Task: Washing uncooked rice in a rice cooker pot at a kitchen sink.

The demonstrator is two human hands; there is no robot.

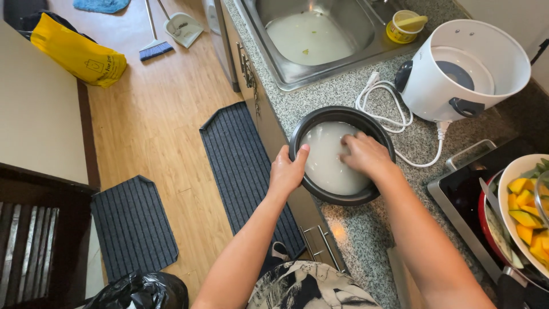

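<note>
On the far left a yellow bag (77,52) sits on the wooden floor (166,120), with a broom (153,47) and dustpan (183,27) farther off and two dark striped mats (243,166) nearer the cabinets. My left hand (287,170) grips the near-left rim of the black inner pot (341,154), thumb hooked over the edge and fingers wrapped outside, steadying it on the speckled counter (354,229) near its edge. My right hand (366,153) is in the pot, fingers curled loosely down into the cloudy white water (326,163); their tips are submerged, so I cannot tell what they hold. This looks to me like the washing stage. The next move, I judge, calls for a firm hold on a heavy, sloshing pot. Far behind is the steel sink (320,34); to the right the white cooker body (463,68) with its cord (380,106), then a bowl of cut yellow fruit (529,212).
</note>
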